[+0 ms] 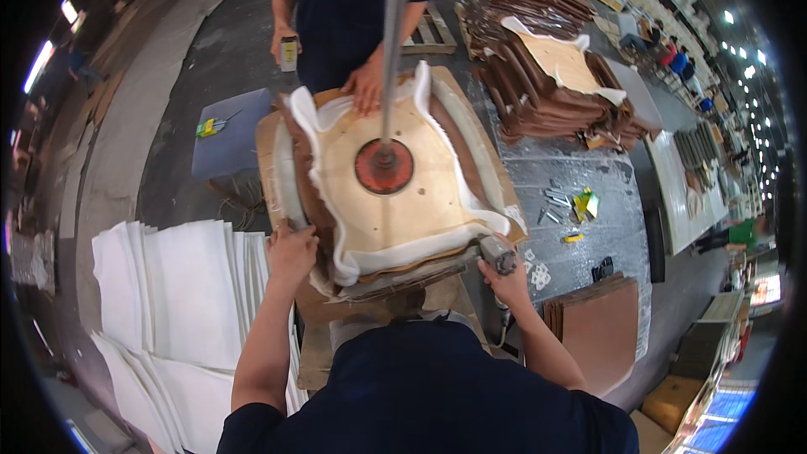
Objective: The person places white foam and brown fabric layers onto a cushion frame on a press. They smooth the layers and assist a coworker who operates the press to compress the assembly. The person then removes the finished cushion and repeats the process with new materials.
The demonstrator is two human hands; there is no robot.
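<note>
A seat cushion lies board side up in front of me, with a pale plywood base, white foam edging and brown cover around it. A metal rod with a red disc presses on the middle of the plywood. My left hand is closed on the cushion's near left edge. My right hand grips a grey staple gun at the near right corner, a hose hanging below it. Across from me, a co-worker's hand rests on the far edge; the other hand holds a staple gun-like tool.
White foam sheets are stacked at left, behind them a blue-grey stool. To the right, a plastic-covered table bears brown covers, loose metal tools and brown panels.
</note>
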